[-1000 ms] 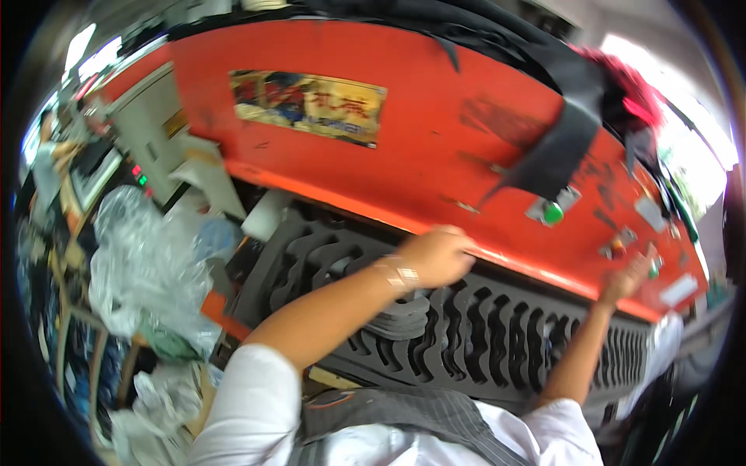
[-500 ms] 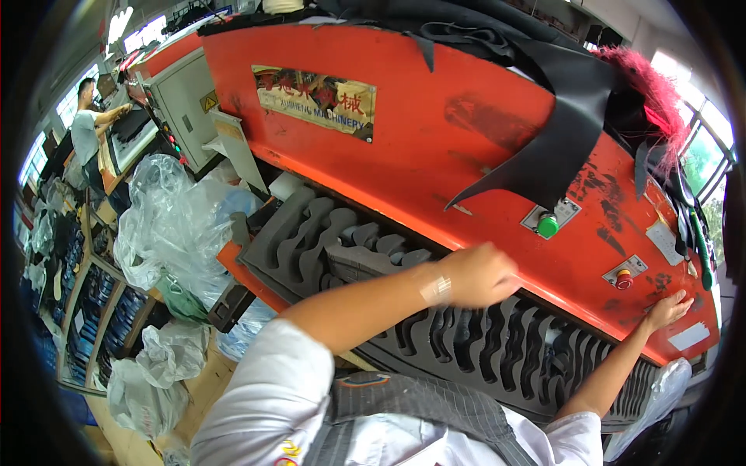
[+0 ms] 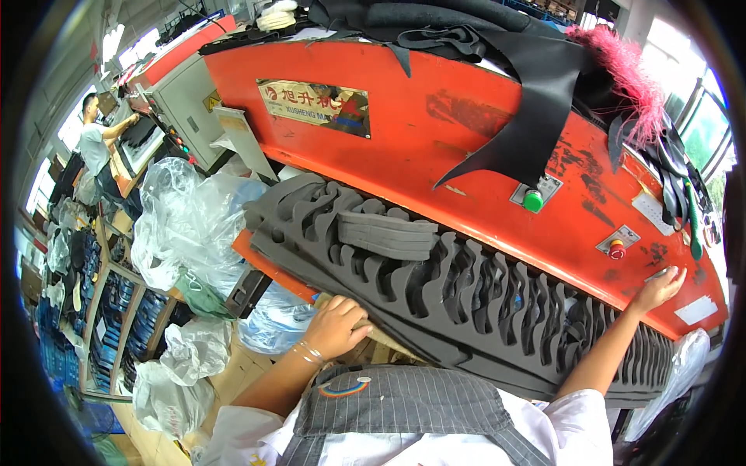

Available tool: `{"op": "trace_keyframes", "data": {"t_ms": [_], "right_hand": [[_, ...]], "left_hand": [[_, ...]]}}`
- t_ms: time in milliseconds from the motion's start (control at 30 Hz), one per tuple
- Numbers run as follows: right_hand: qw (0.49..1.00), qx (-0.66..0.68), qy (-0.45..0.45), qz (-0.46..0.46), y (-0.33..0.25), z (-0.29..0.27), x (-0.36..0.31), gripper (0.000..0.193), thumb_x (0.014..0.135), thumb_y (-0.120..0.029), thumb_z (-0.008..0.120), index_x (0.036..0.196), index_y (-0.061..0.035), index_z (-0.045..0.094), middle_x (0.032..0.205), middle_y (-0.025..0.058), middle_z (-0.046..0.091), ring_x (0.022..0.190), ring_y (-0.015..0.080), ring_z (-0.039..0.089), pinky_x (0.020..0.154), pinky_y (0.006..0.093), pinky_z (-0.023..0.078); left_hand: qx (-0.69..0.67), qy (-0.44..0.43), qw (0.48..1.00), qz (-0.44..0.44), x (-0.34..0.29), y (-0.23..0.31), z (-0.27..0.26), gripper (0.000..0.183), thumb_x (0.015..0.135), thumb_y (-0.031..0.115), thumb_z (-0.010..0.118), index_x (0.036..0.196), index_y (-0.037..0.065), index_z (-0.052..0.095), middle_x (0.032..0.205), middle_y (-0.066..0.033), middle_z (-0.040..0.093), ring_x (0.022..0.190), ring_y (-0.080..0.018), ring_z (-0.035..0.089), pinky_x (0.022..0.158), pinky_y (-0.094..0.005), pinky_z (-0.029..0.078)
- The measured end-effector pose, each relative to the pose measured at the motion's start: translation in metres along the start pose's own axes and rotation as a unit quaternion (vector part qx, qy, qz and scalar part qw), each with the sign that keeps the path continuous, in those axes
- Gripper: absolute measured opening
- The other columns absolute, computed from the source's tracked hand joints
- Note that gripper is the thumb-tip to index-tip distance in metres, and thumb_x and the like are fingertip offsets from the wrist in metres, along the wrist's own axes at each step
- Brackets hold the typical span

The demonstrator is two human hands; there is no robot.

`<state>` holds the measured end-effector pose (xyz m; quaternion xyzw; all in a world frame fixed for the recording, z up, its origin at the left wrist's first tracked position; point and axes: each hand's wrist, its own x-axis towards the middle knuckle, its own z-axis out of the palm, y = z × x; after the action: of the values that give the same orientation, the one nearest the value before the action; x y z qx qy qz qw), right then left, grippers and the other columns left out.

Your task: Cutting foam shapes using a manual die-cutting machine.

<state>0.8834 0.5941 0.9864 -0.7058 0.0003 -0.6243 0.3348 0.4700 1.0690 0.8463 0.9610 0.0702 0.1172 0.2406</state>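
Grey slotted foam (image 3: 443, 332) lies along the red machine's (image 3: 373, 167) near side. My left hand (image 3: 336, 328), fingers curled, is by its near-left edge, grip unclear; my right hand (image 3: 659, 292) rests far right, fingers parted. Seemingly I'm steadying the foam; shifting it calls for both hands.

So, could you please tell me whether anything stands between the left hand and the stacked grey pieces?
Nothing visible blocks it: between the left hand and the stacked grey pieces lies only part of the slotted grey foam.
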Motion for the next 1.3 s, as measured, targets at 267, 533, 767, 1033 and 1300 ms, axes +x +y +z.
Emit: {"op": "trace_keyframes", "data": {"t_ms": [267, 533, 767, 1033, 1300], "right_hand": [[0.842, 0.381, -0.326, -0.198, -0.228, -0.121, -0.154, 0.009, 0.084, -0.01, 0.056, 0.083, -0.003, 0.061, 0.074, 0.0091, 0.059, 0.071, 0.022, 0.056, 0.062, 0.0346, 0.044], [0.648, 0.119, -0.647, -0.385, -0.338, -0.201, -0.309, 0.038, 0.067, -0.036, 0.079, 0.089, -0.0085, 0.065, 0.085, 0.0045, 0.064, 0.089, 0.0242, 0.059, 0.074, 0.0356, 0.045], [0.679, -0.069, -0.652, -0.331, -0.345, -0.205, -0.373, 0.033, 0.065, -0.031, 0.079, 0.089, -0.0125, 0.066, 0.096, 0.0032, 0.063, 0.103, 0.024, 0.052, 0.083, 0.0378, 0.04], [0.683, -0.069, -0.646, -0.334, -0.339, -0.183, -0.384, 0.034, 0.069, -0.027, 0.077, 0.094, -0.0094, 0.062, 0.097, 0.0063, 0.061, 0.103, 0.0264, 0.053, 0.083, 0.0385, 0.044], [0.523, 0.01, -0.791, -0.318, -0.337, -0.155, -0.328, 0.034, 0.071, -0.028, 0.075, 0.094, -0.0049, 0.064, 0.095, 0.011, 0.064, 0.097, 0.029, 0.06, 0.082, 0.0395, 0.048]], "left_hand": [[-0.03, 0.022, 0.998, 0.043, -0.02, -0.018, 0.004, 0.035, 0.084, 0.036, 0.066, 0.098, 0.004, 0.064, 0.098, -0.0121, 0.061, 0.099, -0.032, 0.056, 0.088, -0.0408, 0.045], [-0.019, 0.059, 0.996, 0.057, -0.046, -0.04, 0.026, 0.028, 0.082, 0.034, 0.066, 0.09, 0.008, 0.061, 0.093, -0.0102, 0.058, 0.096, -0.0313, 0.055, 0.087, -0.0425, 0.043], [-0.01, 0.118, 0.992, 0.042, -0.049, -0.056, 0.05, 0.026, 0.078, 0.034, 0.068, 0.079, 0.009, 0.059, 0.086, -0.0101, 0.057, 0.09, -0.0304, 0.055, 0.081, -0.0429, 0.042], [0.0, 0.155, 0.987, 0.028, -0.022, -0.07, 0.048, 0.026, 0.075, 0.033, 0.069, 0.07, 0.009, 0.059, 0.081, -0.0099, 0.058, 0.087, -0.0301, 0.056, 0.079, -0.0428, 0.043], [-0.039, 0.023, 0.999, 0.024, -0.03, -0.053, 0.021, 0.028, 0.078, 0.036, 0.067, 0.07, 0.01, 0.062, 0.08, -0.0091, 0.058, 0.086, -0.0293, 0.056, 0.078, -0.0423, 0.042]]}}
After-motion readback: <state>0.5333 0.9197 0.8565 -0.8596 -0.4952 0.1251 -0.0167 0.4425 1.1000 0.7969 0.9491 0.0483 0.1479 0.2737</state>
